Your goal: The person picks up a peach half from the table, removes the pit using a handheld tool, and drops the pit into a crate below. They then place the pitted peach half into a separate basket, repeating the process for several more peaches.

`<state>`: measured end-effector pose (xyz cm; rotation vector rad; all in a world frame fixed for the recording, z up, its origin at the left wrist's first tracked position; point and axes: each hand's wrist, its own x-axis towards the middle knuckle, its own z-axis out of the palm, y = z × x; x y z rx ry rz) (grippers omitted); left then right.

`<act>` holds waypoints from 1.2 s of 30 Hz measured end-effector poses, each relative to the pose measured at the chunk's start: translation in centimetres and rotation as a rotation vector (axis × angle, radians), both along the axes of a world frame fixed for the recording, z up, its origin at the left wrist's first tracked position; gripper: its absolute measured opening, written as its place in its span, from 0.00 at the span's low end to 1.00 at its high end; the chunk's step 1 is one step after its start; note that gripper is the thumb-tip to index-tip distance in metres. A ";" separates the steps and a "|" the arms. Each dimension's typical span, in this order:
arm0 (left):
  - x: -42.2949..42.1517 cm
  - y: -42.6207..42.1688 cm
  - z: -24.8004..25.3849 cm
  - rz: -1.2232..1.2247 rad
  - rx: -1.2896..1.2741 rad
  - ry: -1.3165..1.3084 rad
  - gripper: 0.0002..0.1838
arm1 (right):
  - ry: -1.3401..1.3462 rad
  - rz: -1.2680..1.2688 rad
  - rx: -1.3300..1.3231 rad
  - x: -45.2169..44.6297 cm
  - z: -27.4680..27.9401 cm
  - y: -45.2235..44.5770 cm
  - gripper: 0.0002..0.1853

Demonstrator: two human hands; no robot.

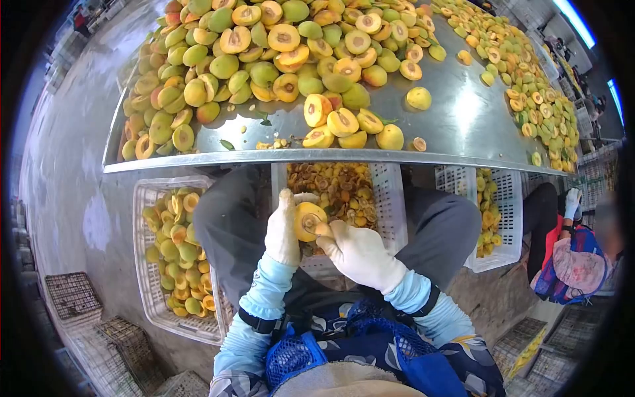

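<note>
My left hand (283, 231), in a white glove, is closed around a peach half (307, 218) with its yellow cut face turned toward my right hand. My right hand (367, 257), also gloved, is closed, its thumb and fingertips at the centre of that cut face. Whether a small tool sits in its fingers is hidden. Both hands are above a white crate (391, 198) between my knees, which holds brownish-yellow fruit scraps. Just past the hands, several cut peaches (342, 123) lie near the front edge of the metal table (264, 156).
A large heap of peaches (264, 73) covers the table's left and back. At left stands a white crate (142, 264) of peach halves; another crate (506, 248) is right of my knee. A co-worker (575, 258) sits at far right. Stacked crates (73, 294) stand lower left.
</note>
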<state>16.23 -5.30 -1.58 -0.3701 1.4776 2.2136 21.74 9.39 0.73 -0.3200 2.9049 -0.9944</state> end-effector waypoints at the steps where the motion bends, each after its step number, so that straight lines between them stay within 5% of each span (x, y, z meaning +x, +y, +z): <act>1: -0.2 0.0 0.3 -0.014 -0.073 0.035 0.33 | 0.000 0.004 0.001 -0.2 -0.2 -0.2 0.17; 9: -0.9 -0.2 0.1 -0.084 -0.228 0.052 0.31 | -0.248 0.111 0.083 -1.1 -0.3 0.4 0.18; 11: -2.0 -0.6 0.9 -0.480 -0.601 0.147 0.29 | -0.309 0.130 0.024 -1.0 -1.8 1.1 0.18; 14: -3.2 -1.1 0.4 -0.496 -0.304 0.074 0.27 | -0.330 0.106 -0.085 -0.6 -2.6 0.9 0.19; 16: -1.5 -0.7 0.2 -0.384 -0.205 0.130 0.25 | -0.321 -0.058 -0.448 -0.2 -2.8 0.7 0.21; 18: 1.0 1.9 -1.1 0.095 -0.194 0.626 0.22 | -0.318 -0.107 -0.486 0.0 -2.3 0.1 0.22; 19: 1.7 2.8 -1.4 0.219 -0.191 0.521 0.18 | -0.449 -0.106 -0.566 0.2 -2.3 0.0 0.22; 21: 0.7 1.5 -1.8 0.024 -0.115 0.359 0.17 | -0.586 -0.100 -0.639 0.2 -2.3 0.5 0.22; 24: 0.3 1.2 -1.7 -0.208 -0.082 0.163 0.16 | -1.175 -0.131 -0.831 -0.5 -1.6 2.3 0.21; 26: -0.1 1.6 -1.6 -0.291 -0.152 0.117 0.15 | -1.213 -0.167 -0.920 -0.2 -0.3 2.1 0.22; 28: 0.2 1.6 -1.6 -0.306 -0.161 0.177 0.15 | -1.312 -0.144 -1.298 0.9 -1.4 2.4 0.24; 32: -0.2 1.5 -2.2 -0.341 0.108 0.187 0.15 | -1.259 -0.129 -1.452 1.5 -3.0 1.8 0.26; 34: 0.2 2.5 -0.7 -0.149 -0.105 0.184 0.15 | -1.306 -0.061 -1.785 1.8 -3.3 1.2 0.27; 35: 0.2 3.0 -1.1 0.090 0.011 0.217 0.15 | -1.293 0.048 -1.993 2.5 -3.2 0.6 0.27; 36: -0.5 2.6 -0.3 0.217 -0.287 0.479 0.15 | -1.237 0.043 -2.041 3.1 -1.7 -0.4 0.28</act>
